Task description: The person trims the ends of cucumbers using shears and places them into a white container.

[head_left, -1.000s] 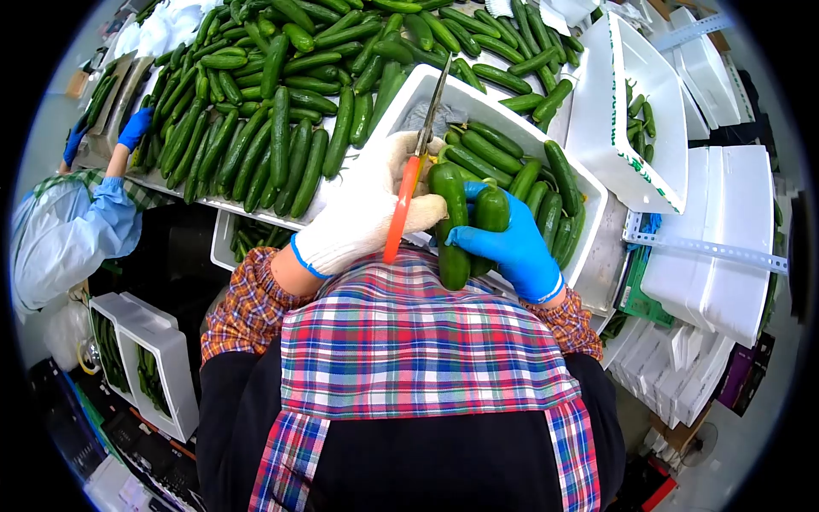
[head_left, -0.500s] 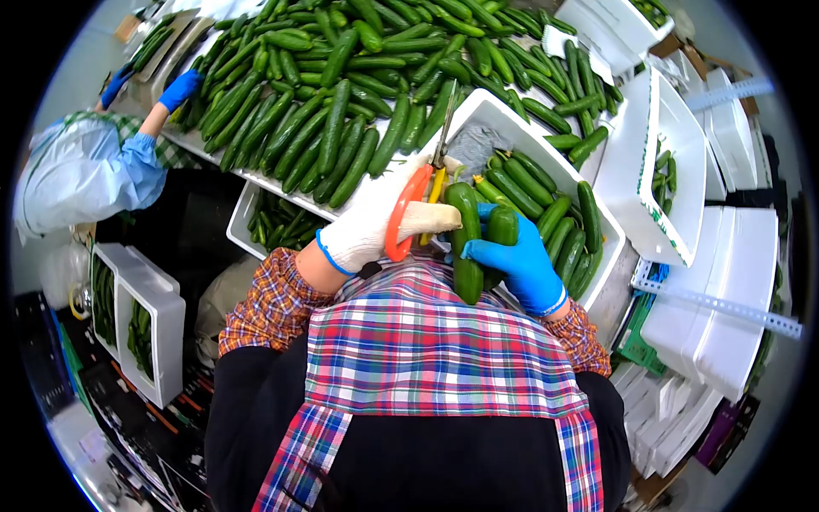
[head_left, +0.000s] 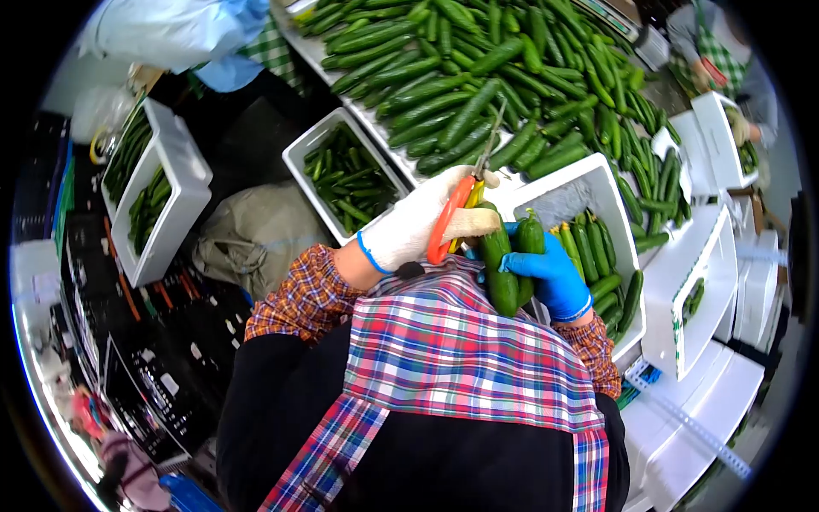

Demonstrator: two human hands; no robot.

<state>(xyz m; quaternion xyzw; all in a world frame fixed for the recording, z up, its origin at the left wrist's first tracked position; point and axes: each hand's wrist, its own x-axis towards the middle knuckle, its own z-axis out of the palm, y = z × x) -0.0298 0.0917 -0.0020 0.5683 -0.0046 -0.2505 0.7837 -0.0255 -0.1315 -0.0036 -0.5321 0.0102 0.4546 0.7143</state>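
Note:
My left hand (head_left: 418,218), in a white knit glove, is closed on orange-handled scissors (head_left: 445,226) with the blades pointing up and away. Its thumb reaches the top of a green cucumber (head_left: 497,264). My right hand (head_left: 556,275), in a blue glove, is wrapped around that cucumber and a second cucumber (head_left: 531,232) beside it. Part of another cucumber shows below, mostly hidden by the fingers. Just right of my hands is a white foam box (head_left: 630,247) with cucumbers (head_left: 597,243) in rows and a grey liner (head_left: 559,203).
A large heap of cucumbers (head_left: 478,94) covers the table ahead. A lower white box (head_left: 298,166) of small cucumbers stands left of it, and another foam box (head_left: 183,205) farther left. More foam boxes (head_left: 665,328) stand right. Co-workers (head_left: 171,34) are at far left and far right.
My view has swung to the left, so the table and boxes appear shifted right and turned. Both hands keep their hold on the scissors and cucumbers.

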